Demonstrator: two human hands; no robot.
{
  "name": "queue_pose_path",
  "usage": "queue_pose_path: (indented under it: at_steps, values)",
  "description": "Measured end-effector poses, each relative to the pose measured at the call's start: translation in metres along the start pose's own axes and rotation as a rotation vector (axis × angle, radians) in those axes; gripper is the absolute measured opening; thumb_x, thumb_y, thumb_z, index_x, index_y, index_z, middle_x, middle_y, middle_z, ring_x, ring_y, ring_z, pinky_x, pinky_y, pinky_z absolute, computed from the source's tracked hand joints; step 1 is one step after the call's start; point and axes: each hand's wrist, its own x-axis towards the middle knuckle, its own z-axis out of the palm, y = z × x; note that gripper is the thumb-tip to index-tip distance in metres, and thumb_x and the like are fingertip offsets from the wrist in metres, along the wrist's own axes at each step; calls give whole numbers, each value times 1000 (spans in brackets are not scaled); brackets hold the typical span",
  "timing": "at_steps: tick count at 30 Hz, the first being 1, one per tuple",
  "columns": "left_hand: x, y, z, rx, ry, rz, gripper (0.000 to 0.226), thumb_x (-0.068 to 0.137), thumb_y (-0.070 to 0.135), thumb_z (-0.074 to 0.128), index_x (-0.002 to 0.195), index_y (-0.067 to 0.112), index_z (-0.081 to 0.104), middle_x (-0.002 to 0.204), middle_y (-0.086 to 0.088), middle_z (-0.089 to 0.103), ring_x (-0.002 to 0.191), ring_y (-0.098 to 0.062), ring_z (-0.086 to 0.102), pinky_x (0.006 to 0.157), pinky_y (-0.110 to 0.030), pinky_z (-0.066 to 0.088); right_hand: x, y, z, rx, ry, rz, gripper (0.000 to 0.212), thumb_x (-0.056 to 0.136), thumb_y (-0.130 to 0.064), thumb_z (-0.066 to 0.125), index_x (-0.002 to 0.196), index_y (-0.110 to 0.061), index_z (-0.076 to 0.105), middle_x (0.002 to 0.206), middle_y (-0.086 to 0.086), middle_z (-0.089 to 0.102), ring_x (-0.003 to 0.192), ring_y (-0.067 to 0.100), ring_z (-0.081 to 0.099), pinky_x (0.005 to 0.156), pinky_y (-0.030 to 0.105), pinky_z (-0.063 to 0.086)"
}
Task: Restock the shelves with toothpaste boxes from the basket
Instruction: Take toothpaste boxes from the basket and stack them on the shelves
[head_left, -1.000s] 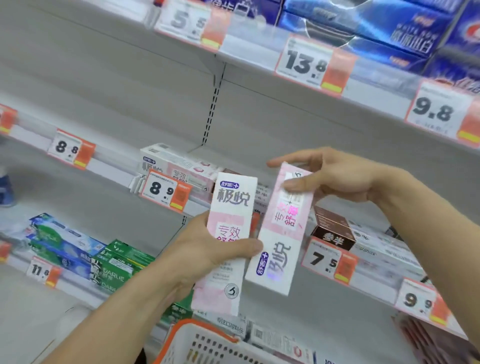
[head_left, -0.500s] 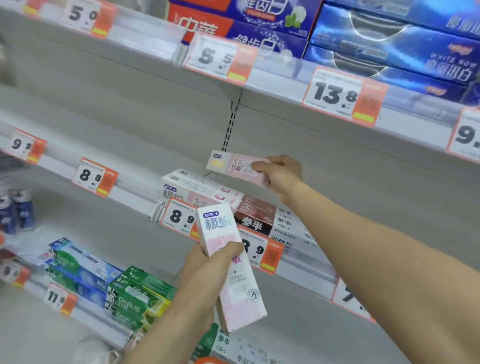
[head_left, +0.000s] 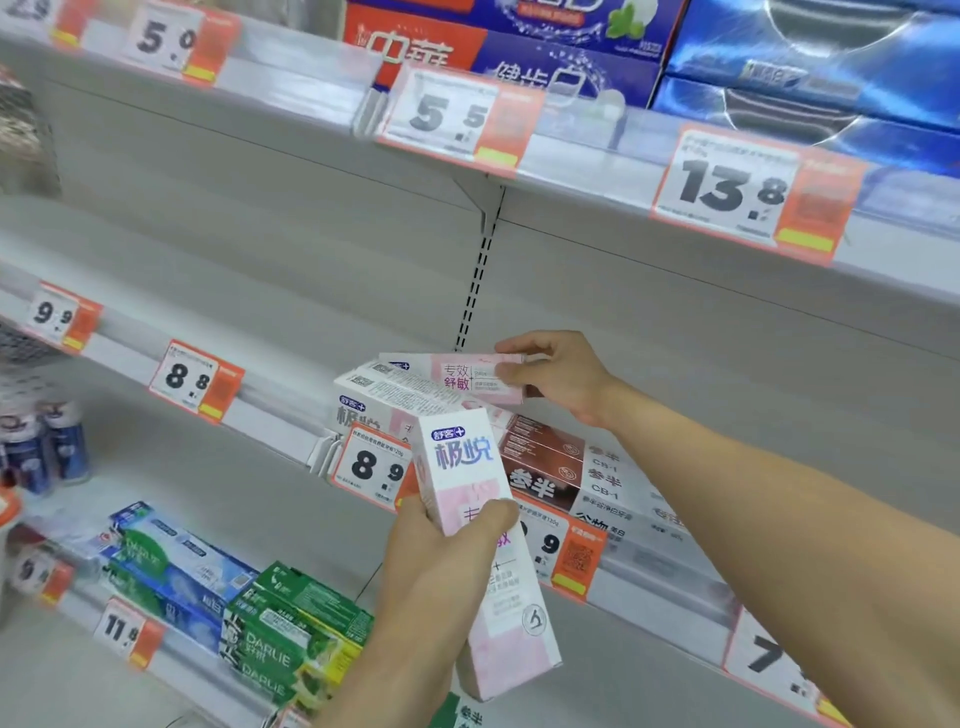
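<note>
Since half a second ago: carried lower and set flat atop the white-and-pink boxes stacked on the middle shelf (head_left: 291, 410), the pink toothpaste box (head_left: 457, 376) in the right hand (head_left: 558, 376); gripped there at its right end, thumb on the front face, fingers curled over the top. Held nearly as before, the second toothpaste box (head_left: 483, 540), upright and tilted slightly, in front of the shelf edge and apart from the stack; clasped round its middle by the left hand (head_left: 441, 561), thumb across the front.

Readable on the second box: a blue badge "舒客+", large purple "极悦", white upper half fading to pale pink below, a round emblem near the bottom. On the shelved box: "专效" and "舒敏" in pink-red on a pale pink panel. On the stacked boxes (head_left: 374, 400) below it: the same "舒客" badge.

Just right of the stack, brown-and-white boxes (head_left: 566, 467) marked "参半" and "CB-1". Price tags along the middle shelf: 9.9, 8.8, 8.9 (head_left: 371, 465). On the upper shelf: 5.0, 5.5 (head_left: 452, 117), 13.8 (head_left: 737, 189), beneath red-and-blue "中華" cartons (head_left: 498, 52) and glossy blue ones. On the lower shelf, green "DARLIE" boxes (head_left: 291, 639) beside a tag reading 11.8.
</note>
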Motion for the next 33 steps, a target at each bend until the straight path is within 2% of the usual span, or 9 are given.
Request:
queue_pose_path:
  at_steps: [4,7,10,15,21,27,30,32,33]
  values:
    - [1,-3,0,-9,20,-3,28,82,21,77,105,24,61,91,0,74,81,-17,71,65,-32,50,1,7,3,42,68,-39,23,80,2,79,97,-12,74,112,13,71,95,28,73,87,45,60]
    - [3,-4,2,4,27,0,27,82,21,76,104,25,62,88,3,74,80,-16,72,65,-32,51,0,16,2,84,174,-79,23,77,-1,82,93,-16,75,112,8,72,93,24,74,84,40,61]
    - [3,-4,3,4,17,-1,26,82,21,76,103,27,63,87,5,74,80,-16,72,67,-32,52,0,16,10,118,181,-66,24,76,-2,84,94,-15,73,112,7,72,92,25,74,82,37,62]
    - [5,-4,8,-16,16,-9,29,82,23,76,107,28,62,94,4,75,86,-19,73,76,-39,59,1,0,12,-165,-46,33,26,73,-4,86,94,-12,73,109,3,72,91,26,74,83,40,62]
    - [10,-1,9,-32,29,-24,30,80,26,77,106,26,61,91,2,75,83,-20,74,81,-44,60,0,-5,0,-363,-262,47,14,88,-13,75,97,-23,78,106,0,74,95,16,70,86,30,59]
    - [13,7,1,-70,67,-22,27,82,22,77,104,22,60,87,0,75,77,-19,74,77,-43,60,-3,2,-11,-376,-250,68,9,87,-21,77,89,-30,80,101,-4,76,97,14,71,80,26,58]
    - [15,9,-4,-118,59,-9,29,85,21,74,108,20,57,92,-2,74,76,-18,73,61,-32,56,-8,-4,-9,-389,-106,-55,8,88,-23,77,96,-24,78,102,-5,76,101,15,70,84,27,55]
    - [16,9,-4,-175,56,-4,32,87,20,72,111,19,51,98,-6,71,80,-20,72,61,-31,54,-24,-19,-5,-245,-9,-143,7,90,-20,74,97,-21,76,103,0,76,99,19,71,83,29,58]
    - [17,9,-4,-209,60,5,33,88,19,71,112,20,48,98,-7,71,83,-21,72,64,-34,55,-36,-28,-3,-188,-29,-164,8,91,-20,73,98,-19,76,103,5,75,96,24,72,84,32,59]
